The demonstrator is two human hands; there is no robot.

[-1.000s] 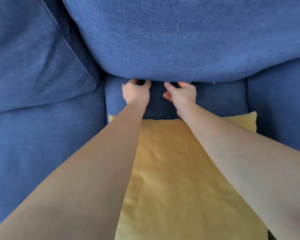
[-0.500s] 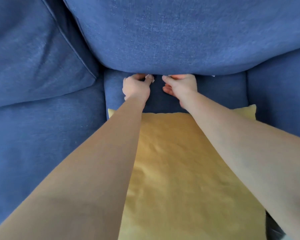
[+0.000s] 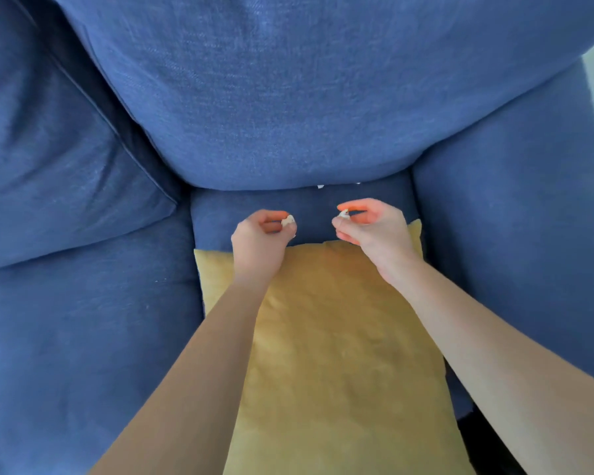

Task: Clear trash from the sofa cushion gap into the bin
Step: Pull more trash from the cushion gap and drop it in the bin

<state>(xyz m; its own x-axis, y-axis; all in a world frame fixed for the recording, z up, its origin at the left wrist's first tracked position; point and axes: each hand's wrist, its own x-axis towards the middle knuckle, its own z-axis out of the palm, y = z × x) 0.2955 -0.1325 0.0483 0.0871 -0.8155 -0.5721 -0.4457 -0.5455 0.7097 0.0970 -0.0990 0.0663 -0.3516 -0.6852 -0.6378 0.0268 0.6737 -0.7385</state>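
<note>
Both hands pinch scraps: left hand point(image 3: 261, 240) w/ pale bit point(image 3: 287, 220), right hand point(image 3: 371, 222) w/ bit point(image 3: 343, 212); more white specks point(image 3: 320, 186) lie just beyond at the gap, nearer the right; bin not in view.

White scrap point(image 3: 287, 220) pinched; second point(image 3: 343, 213) likewise; bits point(image 3: 320, 186) at gap.

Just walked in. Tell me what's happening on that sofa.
A person is picking trash out of the gap at the back of a blue sofa. The left hand pinches a small pale scrap and the right hand pinches another pale scrap, both held above the seat just beyond a yellow cushion. A couple of white bits sit along the gap under the back cushion. No bin is in view.
</note>
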